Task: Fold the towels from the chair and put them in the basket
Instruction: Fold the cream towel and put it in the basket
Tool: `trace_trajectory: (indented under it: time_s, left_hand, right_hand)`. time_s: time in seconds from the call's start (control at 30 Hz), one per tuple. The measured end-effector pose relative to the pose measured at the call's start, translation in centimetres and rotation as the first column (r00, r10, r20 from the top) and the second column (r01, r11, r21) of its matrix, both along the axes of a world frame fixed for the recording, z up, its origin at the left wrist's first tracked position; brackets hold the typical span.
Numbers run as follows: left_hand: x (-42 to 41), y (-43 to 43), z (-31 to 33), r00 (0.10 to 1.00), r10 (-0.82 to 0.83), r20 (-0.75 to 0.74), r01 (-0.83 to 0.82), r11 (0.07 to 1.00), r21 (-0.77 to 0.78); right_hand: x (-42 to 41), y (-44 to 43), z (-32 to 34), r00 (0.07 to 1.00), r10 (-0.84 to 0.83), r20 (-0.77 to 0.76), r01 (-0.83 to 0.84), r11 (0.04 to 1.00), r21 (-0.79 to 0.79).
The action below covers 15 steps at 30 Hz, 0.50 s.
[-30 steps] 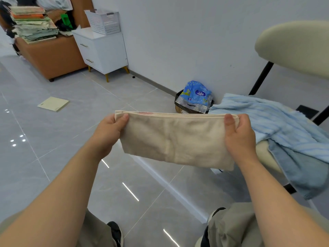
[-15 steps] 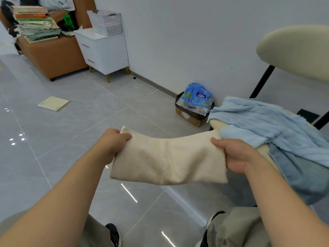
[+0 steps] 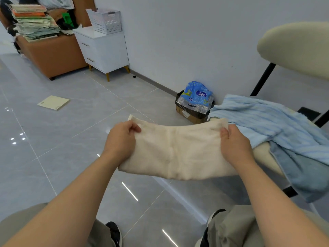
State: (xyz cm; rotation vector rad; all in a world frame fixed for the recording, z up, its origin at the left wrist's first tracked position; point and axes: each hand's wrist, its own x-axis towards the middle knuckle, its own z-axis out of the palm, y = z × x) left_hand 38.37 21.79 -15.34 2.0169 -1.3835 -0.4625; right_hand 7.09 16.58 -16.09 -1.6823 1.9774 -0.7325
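— What's on the far left?

— A brown sofa (image 3: 53, 54) with a stack of books and papers (image 3: 33, 22) piled on it. Just right of it stands a white drawer cabinet (image 3: 105, 50), and the white basket (image 3: 106, 21) sits on top, well apart from the person. Nearer in, a pale booklet (image 3: 53, 102) lies flat on the grey floor (image 3: 53, 157).

— And the hands?

— The left hand (image 3: 121, 141) has its fingers curled round the left end of a cream towel (image 3: 178, 150), with the thumb pinching on top. The towel stretches across to the right hand (image 3: 235, 145), which grips the right end. Its thumb is on the near face and its other fingers are hidden behind the cloth.

— Where is that towel, then?

— Held in the air above the floor, out in front of the person's knees. It is folded over, with a crease or seam running down its middle. Its right end is just beside the chair seat.

— Anything behind it?

— A cardboard box (image 3: 188, 116) against the wall, with a blue packet (image 3: 197, 97) on it.

— And on the right?

— The chair (image 3: 293, 45), cream padded on a black frame. A light blue towel (image 3: 267, 122) lies unfolded over the seat. A darker blue towel (image 3: 302, 172) hangs off the near edge beneath it.
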Motion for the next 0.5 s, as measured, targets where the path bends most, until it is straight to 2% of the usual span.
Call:
trace_trajectory:
  time_s: [0.07, 0.13, 0.2, 0.27, 0.37, 0.5]
  left_hand:
    - [-0.1, 0.1, -0.1, 0.999, -0.032, -0.034, 0.036, 0.995, 0.097]
    - [-0.1, 0.4, -0.3, 0.984, -0.043, -0.171, 0.078, 0.976, 0.204]
    - [-0.2, 0.5, -0.6, 0.948, -0.006, -0.319, 0.102, 0.954, 0.284]
    - [-0.1, 0.5, -0.7, 0.932, 0.03, -0.361, 0.093, 0.943, 0.318]
    - [0.3, 0.4, -0.8, 0.951, 0.025, -0.308, 0.08, 0.944, 0.321]
    - [0.2, 0.5, -1.0, 0.997, -0.081, 0.0, 0.076, 0.935, 0.346]
  right_hand:
    - [-0.2, -0.1, 0.0, 1.0, 0.005, 0.017, -0.007, 0.996, 0.087]
    - [-0.4, -0.2, -0.4, 0.999, 0.002, 0.039, -0.007, 0.99, 0.141]
    - [-0.5, -0.1, -0.6, 0.997, 0.017, 0.069, -0.029, 0.986, 0.167]
    - [-0.5, 0.1, -0.5, 0.991, 0.06, 0.118, -0.078, 0.984, 0.159]
    - [-0.6, -0.1, -0.6, 0.982, 0.151, 0.115, -0.167, 0.976, 0.138]
    - [-0.6, 0.1, -0.9, 0.983, 0.181, 0.027, -0.182, 0.951, 0.249]
